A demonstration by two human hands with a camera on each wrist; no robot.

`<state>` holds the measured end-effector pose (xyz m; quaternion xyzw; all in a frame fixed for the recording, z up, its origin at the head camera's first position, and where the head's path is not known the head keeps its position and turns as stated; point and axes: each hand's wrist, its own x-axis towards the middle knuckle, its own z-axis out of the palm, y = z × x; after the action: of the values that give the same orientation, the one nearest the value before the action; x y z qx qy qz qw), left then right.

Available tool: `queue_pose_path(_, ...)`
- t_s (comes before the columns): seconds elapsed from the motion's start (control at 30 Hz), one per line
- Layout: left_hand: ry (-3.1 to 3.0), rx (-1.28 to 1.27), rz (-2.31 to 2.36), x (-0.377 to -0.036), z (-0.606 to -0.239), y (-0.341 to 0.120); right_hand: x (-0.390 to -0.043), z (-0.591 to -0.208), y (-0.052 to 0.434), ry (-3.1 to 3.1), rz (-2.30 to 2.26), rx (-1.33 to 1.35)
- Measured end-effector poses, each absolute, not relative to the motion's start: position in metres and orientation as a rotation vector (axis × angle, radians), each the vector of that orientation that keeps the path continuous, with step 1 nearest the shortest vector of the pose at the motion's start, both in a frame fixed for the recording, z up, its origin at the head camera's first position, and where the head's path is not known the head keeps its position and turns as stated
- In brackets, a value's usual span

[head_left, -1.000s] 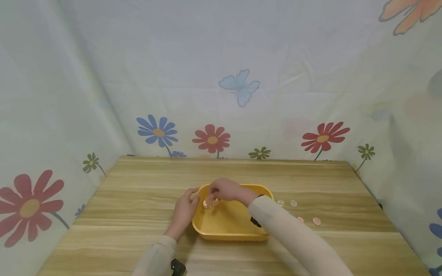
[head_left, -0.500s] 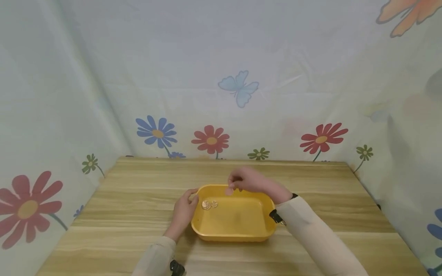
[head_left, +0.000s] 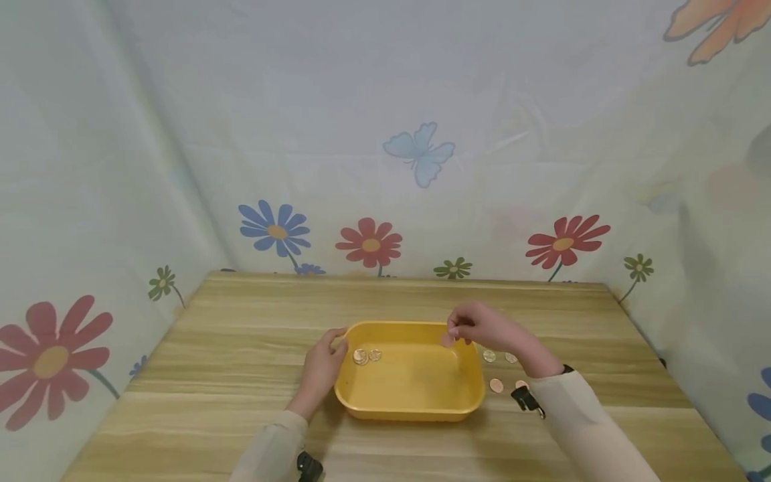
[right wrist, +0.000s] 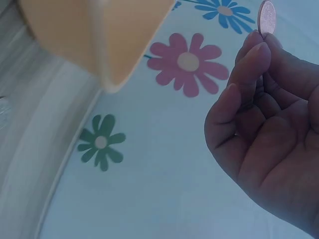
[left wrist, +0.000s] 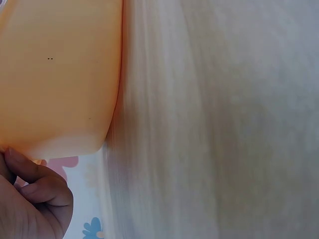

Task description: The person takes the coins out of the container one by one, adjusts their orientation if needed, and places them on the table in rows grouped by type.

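A yellow plastic basin (head_left: 415,410) stands on the wooden table. My left hand (head_left: 322,368) grips its left rim; in the left wrist view the curled fingers (left wrist: 45,186) meet the basin's edge. Between thumb and fingertips, my right hand (head_left: 490,328) pinches a copper coin (right wrist: 267,17) above the basin's back right corner. The coin stands on edge in the right wrist view. A small group of coins (head_left: 360,357) lies inside the basin at its left end.
To the right of the basin, several coins lie on the table (head_left: 271,395), among them a copper coin (head_left: 496,385) and a paler coin (head_left: 489,356). My right forearm covers part of that area. A flower-printed cloth (head_left: 313,154) hangs behind and on both sides.
My right hand has moved right from the coins at the basin's left end to its back right corner, carrying a coin. The left hand has stayed on the rim.
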<state>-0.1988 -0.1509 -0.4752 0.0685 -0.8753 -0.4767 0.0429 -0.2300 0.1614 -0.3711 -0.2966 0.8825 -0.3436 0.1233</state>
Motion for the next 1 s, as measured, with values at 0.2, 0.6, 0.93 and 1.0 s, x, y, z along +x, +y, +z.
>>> queue_pose_path(0.2,-2.69,0.21,-1.445,-0.199,-0.474,-0.151,-0.221,-0.381,0.186,2.648,-1.021,-0.773)
queue_pose_path(0.6,-2.689,0.213,-1.462,-0.2,-0.473,-0.15,-0.208,-0.417,0.235,2.677,-1.093,-0.628)
queue_pose_path(0.93,-2.683,0.202,-1.465,-0.201,-0.475,-0.151,-0.198,-0.433,0.274,2.774,-1.059,-0.499)
queue_pose_path(1.0,-2.687,0.207,-1.461,-0.2,-0.475,-0.151,-0.198,-0.435,0.281,2.799,-1.03,-0.502)
